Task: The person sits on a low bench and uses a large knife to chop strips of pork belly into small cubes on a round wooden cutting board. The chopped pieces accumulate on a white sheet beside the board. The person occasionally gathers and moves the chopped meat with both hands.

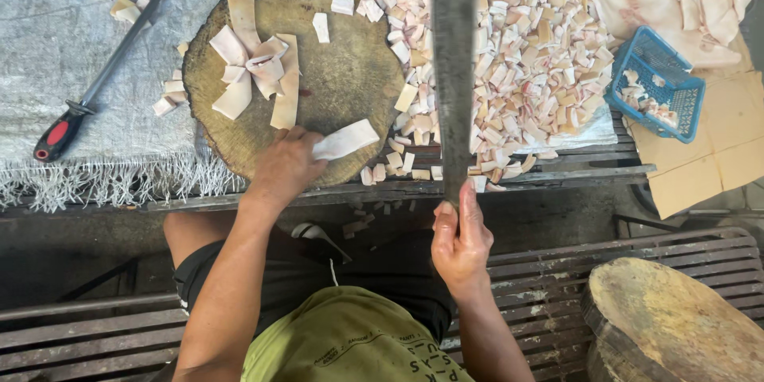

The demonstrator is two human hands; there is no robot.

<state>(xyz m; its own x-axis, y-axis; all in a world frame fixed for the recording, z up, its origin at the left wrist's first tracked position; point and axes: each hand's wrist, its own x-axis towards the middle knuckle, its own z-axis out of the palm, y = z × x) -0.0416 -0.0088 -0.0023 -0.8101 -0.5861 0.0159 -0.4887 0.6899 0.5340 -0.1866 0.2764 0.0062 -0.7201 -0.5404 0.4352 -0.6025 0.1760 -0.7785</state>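
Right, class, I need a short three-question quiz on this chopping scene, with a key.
1. True or false: the right hand holds a long cleaver raised over the pile of cut pieces.
2. What does the left hand hold on the round block?
A. a pale strip
B. the sharpening steel
C. the blue basket
3. Which lies left of the block: the steel or the basket?

Key
1. True
2. A, the pale strip
3. The steel
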